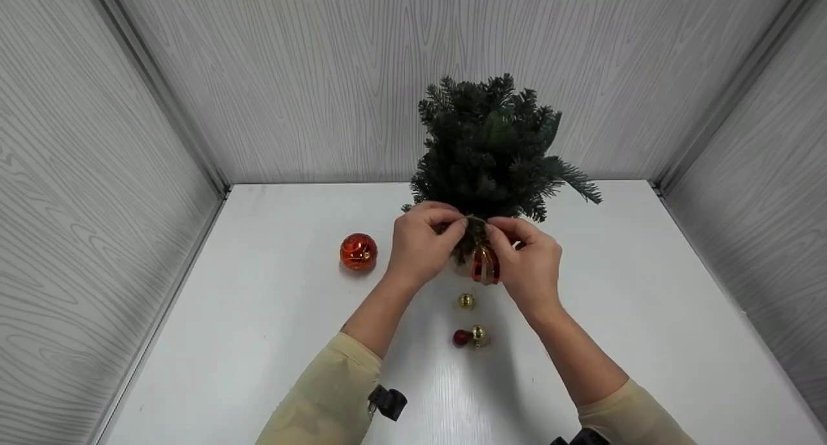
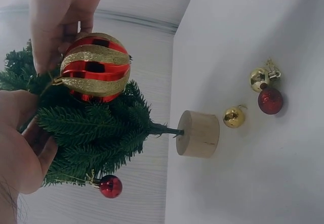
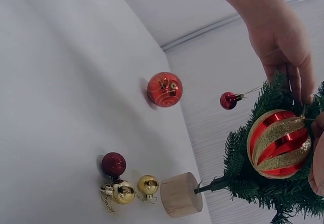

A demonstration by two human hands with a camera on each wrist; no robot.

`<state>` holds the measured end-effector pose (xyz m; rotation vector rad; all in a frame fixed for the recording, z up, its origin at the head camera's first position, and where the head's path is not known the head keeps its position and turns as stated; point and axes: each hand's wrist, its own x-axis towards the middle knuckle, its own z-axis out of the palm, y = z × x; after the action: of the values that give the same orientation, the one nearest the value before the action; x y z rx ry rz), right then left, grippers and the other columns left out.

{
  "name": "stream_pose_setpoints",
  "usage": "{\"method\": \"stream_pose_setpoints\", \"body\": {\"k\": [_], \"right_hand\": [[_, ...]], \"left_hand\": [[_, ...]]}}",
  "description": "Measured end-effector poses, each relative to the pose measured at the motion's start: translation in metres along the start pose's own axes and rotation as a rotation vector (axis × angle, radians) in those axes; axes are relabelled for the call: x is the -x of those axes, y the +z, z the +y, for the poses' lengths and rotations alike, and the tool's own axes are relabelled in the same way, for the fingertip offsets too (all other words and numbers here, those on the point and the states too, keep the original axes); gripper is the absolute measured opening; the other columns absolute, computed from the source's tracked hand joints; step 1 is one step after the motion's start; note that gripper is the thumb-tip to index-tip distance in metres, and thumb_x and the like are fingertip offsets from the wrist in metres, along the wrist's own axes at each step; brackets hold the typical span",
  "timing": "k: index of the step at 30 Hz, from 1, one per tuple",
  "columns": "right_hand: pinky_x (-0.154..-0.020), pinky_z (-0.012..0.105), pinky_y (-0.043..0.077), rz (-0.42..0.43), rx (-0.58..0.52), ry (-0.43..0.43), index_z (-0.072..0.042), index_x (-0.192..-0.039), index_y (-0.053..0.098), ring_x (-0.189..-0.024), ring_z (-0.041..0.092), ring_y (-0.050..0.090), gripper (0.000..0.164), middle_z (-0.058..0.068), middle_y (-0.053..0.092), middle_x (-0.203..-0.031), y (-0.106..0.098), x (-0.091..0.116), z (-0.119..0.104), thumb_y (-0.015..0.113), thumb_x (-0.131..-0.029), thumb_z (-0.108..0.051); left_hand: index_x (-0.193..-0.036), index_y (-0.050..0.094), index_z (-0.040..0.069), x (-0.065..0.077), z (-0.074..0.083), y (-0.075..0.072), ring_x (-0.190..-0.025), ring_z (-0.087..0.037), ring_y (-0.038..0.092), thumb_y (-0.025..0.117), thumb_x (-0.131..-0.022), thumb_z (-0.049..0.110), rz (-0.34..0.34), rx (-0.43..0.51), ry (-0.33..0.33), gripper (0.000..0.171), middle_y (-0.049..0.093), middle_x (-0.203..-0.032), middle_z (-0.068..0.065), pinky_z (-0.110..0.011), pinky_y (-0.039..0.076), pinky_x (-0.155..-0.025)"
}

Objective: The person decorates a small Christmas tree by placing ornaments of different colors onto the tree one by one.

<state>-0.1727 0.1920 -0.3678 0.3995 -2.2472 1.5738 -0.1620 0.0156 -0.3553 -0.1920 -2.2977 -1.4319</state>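
A small artificial Christmas tree [image 1: 484, 148] stands on a round wooden base [image 2: 206, 133]. In front of its lower branches hangs a red bauble with gold glitter stripes [image 2: 96, 68]. My left hand [image 1: 420, 241] and right hand [image 1: 533, 261] come at the branches from either side, fingertips close together above the bauble. A thin gold cord [image 1: 476, 218] runs between them, and each hand pinches it between thumb and finger. On the left side of the tree, a small red bauble [image 3: 229, 101] hangs from a gold thread.
A large orange-red bauble [image 1: 358, 252] lies on the white table [image 1: 271, 341], left of the tree. Nearer me are a small gold bauble [image 1: 466, 301], another gold one [image 1: 479, 332] and a dark red one [image 1: 460, 338]. Grained panels [image 1: 291, 77] enclose the table.
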Motion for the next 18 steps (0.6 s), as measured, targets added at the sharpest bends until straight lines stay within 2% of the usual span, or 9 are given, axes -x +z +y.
{"method": "stream_pose_setpoints", "body": {"k": [8,18], "right_hand": [[-0.056,0.019,0.049,-0.008,-0.02,0.015,-0.01,-0.104,0.084,-0.074,0.017,0.062,0.009,0.003,0.076,-0.09,0.0016,0.0013,0.0027,0.076,-0.1,-0.014],[-0.054,0.02,0.047,-0.034,0.011,0.036,-0.012,-0.102,0.084,-0.074,0.017,0.062,0.008,0.002,0.076,-0.087,0.0022,0.0053,0.0076,0.077,-0.1,-0.014]], "left_hand": [[-0.095,0.086,0.008,0.0009,0.0002,-0.0014,-0.106,-0.021,0.069,0.076,-0.098,0.016,-0.025,-0.032,-0.025,0.013,0.073,-0.111,-0.004,-0.033,0.058,-0.087],[-0.095,0.086,0.009,0.0031,-0.0027,-0.0019,-0.11,-0.023,0.069,0.076,-0.098,0.016,-0.061,-0.101,0.004,0.013,0.074,-0.113,-0.004,-0.038,0.056,-0.095]]}}
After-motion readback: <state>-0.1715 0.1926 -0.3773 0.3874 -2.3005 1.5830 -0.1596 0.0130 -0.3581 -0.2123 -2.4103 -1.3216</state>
